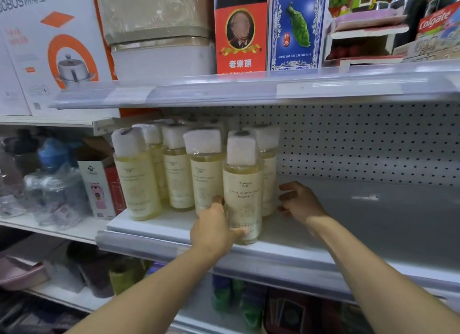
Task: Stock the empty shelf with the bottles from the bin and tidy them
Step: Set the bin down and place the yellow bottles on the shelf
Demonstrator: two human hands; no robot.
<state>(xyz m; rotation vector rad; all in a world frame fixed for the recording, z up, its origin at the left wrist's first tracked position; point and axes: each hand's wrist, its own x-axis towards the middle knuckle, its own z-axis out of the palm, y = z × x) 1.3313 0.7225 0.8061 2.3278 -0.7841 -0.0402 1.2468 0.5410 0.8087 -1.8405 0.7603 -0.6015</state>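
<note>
At the shelf's front edge the left hand has its fingers clamped round the front bottle, which stands upright there. Just right of it the right hand rests on the shelf, fingers apart, holding nothing. Behind, a cluster of bottles fills the left end; the right stretch toward the pegboard is bare, so stocking looks roughly a third done, the bin out of view

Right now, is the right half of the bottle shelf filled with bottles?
No: the bottles crowd the left end of the shelf, its right half bare.
</note>
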